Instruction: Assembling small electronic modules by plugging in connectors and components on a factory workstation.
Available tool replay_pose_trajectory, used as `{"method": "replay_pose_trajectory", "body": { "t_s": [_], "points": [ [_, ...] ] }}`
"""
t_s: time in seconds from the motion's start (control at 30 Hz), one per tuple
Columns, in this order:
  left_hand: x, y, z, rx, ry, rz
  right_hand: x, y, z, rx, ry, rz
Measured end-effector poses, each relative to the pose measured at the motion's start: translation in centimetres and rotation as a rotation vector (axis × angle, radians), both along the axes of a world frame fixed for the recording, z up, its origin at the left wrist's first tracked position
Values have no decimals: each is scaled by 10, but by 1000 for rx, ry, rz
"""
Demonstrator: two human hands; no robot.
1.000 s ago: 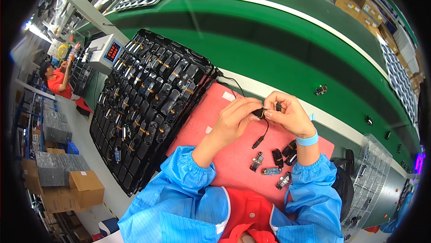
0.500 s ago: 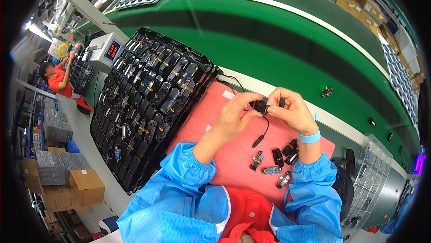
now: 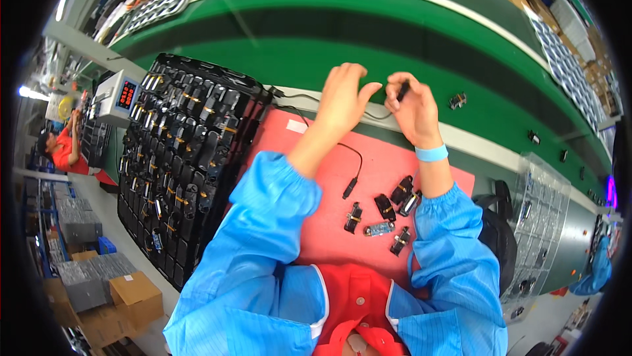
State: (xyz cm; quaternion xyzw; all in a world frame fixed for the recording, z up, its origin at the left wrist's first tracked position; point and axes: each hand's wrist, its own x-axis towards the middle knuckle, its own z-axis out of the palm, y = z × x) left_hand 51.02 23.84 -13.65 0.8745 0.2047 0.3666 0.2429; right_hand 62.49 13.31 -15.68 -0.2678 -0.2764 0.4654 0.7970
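Holding a slim black cylindrical connector [image 3: 403, 90] in the curled fingers of the right grip [image 3: 417, 114], probably tucking it aside to free the fingertips; spreading the left grip [image 3: 342, 98] wide just beside, showing nothing clearly held; reaching both over the near edge of a green conveyor belt [image 3: 421, 47]; leaving a thin black cable's straight plug [image 3: 349, 189] below the left grip on a pink foam mat [image 3: 388, 162]; grouping small black electronic modules [image 3: 385, 207] below the right grip, presumably for easy reach
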Motion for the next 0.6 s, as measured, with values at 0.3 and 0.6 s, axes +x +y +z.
{"method": "replay_pose_trajectory", "body": {
  "t_s": [0.3, 0.6],
  "points": [
    [-90, -92, -11, -5, 456, -748, -22, 9, 16, -238, -281, -18],
    [-116, -32, 8, -1029, -412, -175, -77, -3, 55, -263, -721, 52]
  ]
}}
